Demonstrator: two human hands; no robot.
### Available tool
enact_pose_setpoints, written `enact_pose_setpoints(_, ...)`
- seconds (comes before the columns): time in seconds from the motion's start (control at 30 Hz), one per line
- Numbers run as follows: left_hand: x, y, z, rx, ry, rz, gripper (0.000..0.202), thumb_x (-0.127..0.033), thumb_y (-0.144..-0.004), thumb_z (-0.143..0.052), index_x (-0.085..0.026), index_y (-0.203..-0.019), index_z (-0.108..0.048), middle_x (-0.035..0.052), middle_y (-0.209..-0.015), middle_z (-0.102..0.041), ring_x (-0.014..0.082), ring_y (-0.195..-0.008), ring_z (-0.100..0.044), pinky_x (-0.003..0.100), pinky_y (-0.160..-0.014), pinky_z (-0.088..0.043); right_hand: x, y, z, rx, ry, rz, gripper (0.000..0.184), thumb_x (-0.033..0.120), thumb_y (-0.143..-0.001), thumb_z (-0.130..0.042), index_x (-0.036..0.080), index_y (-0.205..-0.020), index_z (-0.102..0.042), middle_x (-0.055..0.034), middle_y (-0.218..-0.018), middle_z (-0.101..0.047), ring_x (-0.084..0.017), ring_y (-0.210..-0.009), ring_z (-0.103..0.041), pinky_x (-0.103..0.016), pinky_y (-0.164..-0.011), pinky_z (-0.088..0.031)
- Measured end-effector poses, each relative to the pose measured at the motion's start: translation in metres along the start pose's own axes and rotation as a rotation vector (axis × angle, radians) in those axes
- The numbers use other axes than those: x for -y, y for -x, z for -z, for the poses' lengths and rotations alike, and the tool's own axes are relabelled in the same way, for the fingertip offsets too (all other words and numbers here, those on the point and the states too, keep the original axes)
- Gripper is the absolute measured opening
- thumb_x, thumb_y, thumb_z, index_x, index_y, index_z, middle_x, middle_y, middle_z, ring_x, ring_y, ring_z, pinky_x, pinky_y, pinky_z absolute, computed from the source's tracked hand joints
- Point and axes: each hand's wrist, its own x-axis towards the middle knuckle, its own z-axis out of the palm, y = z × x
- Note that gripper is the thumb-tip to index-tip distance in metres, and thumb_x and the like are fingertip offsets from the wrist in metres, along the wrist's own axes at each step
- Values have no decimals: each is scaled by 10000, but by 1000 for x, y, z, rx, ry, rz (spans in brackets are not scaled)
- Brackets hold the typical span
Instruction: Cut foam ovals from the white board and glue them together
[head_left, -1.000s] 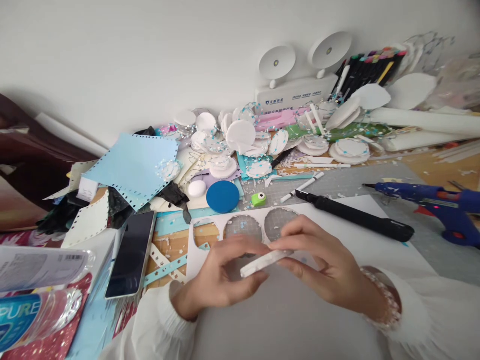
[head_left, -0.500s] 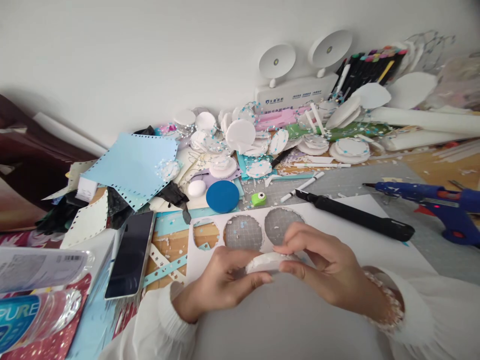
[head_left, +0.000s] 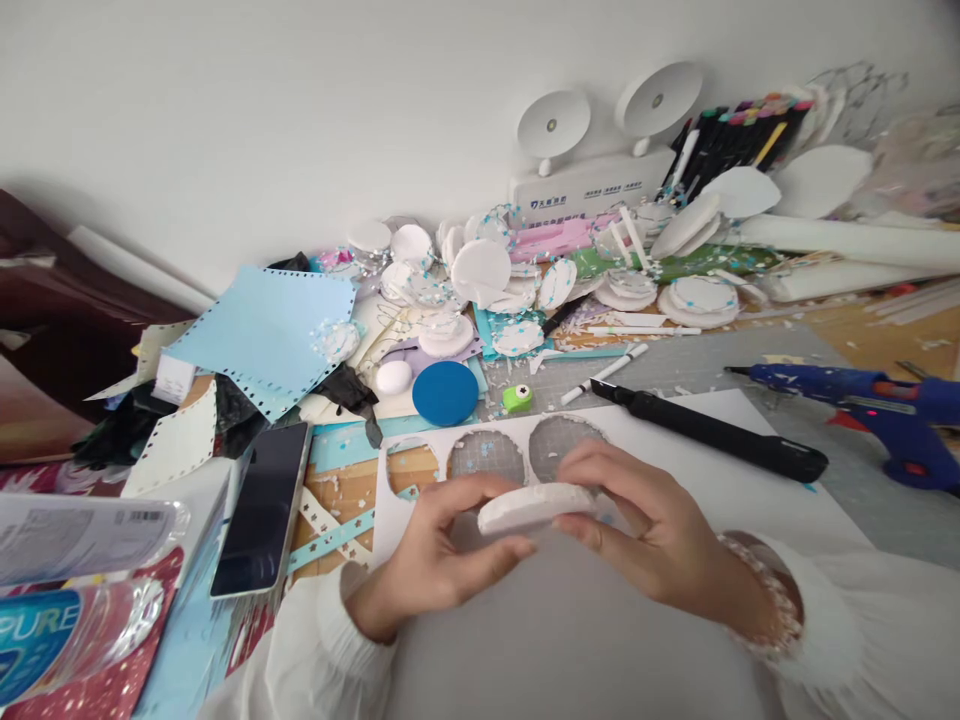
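Between my hands is a thick white disc (head_left: 536,508), tilted so its rough cut edge faces me; it looks like foam. My right hand (head_left: 645,530) pinches its right end, thumb below and fingers above. At the left end, the fingers of my left hand (head_left: 442,545) rest against the upper side, while the thumb stretches out beneath. Under both hands lies a white sheet (head_left: 720,500) with round cut-outs along its far left part. Just beyond it are a blue disc (head_left: 445,393) and a small green paper punch (head_left: 517,399).
A black pen-like tool (head_left: 712,430) lies across the sheet. To the right is a blue glue gun (head_left: 847,390). A phone (head_left: 262,510) and a plastic bottle (head_left: 82,620) are at left. Several decorated white discs (head_left: 480,270) crowd the back by a twin-headed lamp (head_left: 592,180).
The disc has turned, so more of its edge shows and its left end reaches further left. My left thumb has moved slightly away from it.
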Motion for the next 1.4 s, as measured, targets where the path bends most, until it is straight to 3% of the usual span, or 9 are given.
enact_pose_setpoints(0.1, -1, -1, -1, 17, -48, -22, 208, -225, -806, -709, -134, -993, -697, 78, -884, -742, 168, -769, -674, 225, -708, -514, 2, -2, 1, 21, 46, 71, 102, 145, -846, -651, 185, -924, -598, -5, -812, -564, -119, -742, -539, -235, -667, -441)
enact_pose_setpoints(0.3, -5, -2, -1, 56, -63, 31, 134, -254, -821, -704, -122, -822, -726, 46, -713, -717, 132, -634, -626, 188, -603, -475, 5, -1, 1, 16, 4, 105, 82, 124, -843, -646, 160, -909, -614, -14, -804, -577, -116, -734, -535, -233, -651, -438)
enact_pose_setpoints(0.53, -2, -3, -3, 110, 57, 147, 155, -224, -811, -716, -137, -937, -736, 61, -837, -739, 146, -743, -645, 204, -684, -480, 5, -1, 3, 50, 10, 144, 122, 65, -838, -612, 145, -931, -624, -32, -832, -601, -130, -785, -540, -250, -704, -448)
enact_pose_setpoints(0.67, -3, -3, -6, 92, 113, 206, 140, -240, -816, -702, -122, -892, -705, 61, -810, -704, 143, -743, -615, 211, -673, -463, 7, -3, 2, 75, 8, 107, 113, 102, -840, -608, 168, -931, -606, -13, -806, -564, -124, -737, -519, -247, -655, -439)
enact_pose_setpoints(0.77, -4, -3, -7, 39, 265, 229, 144, -253, -801, -715, -137, -857, -650, 25, -763, -659, 114, -689, -584, 190, -625, -443, 7, -3, 3, 103, -15, 48, 253, 145, -830, -619, 193, -1072, -561, -22, -903, -577, -138, -795, -543, -258, -694, -460)
enact_pose_setpoints(0.9, -3, -2, -3, -23, 314, 166, 175, -218, -791, -726, -170, -869, -577, 6, -788, -666, 89, -652, -592, 164, -587, -432, 3, -2, 3, 58, 30, 51, 171, 146, -856, -612, 200, -1012, -567, -23, -904, -578, -140, -819, -547, -258, -719, -459)
enact_pose_setpoints(1.07, -2, -1, 0, -10, 82, 37, 234, -218, -795, -732, -165, -1011, -660, 89, -990, -738, 199, -916, -690, 269, -820, -521, -1, -1, 3, 40, 101, 118, 135, 120, -862, -605, 170, -986, -622, -35, -868, -571, -146, -827, -553, -268, -735, -466)
enact_pose_setpoints(1.17, -3, -2, 0, -1, 6, 33, 212, -212, -834, -696, -169, -1041, -722, 83, -995, -757, 199, -905, -712, 252, -822, -536, 0, -2, 4, 34, 68, 126, 120, 148, -849, -647, 167, -966, -628, -32, -864, -591, -139, -813, -564, -256, -724, -473)
enact_pose_setpoints(1.4, -5, -3, -1, 68, 85, 17, 294, -214, -822, -714, -185, -1115, -719, 99, -1051, -739, 224, -933, -727, 255, -805, -570, 7, -3, 7, 32, 85, 174, 107, 129, -869, -620, 135, -967, -663, -54, -832, -624, -143, -784, -578, -256, -702, -495)
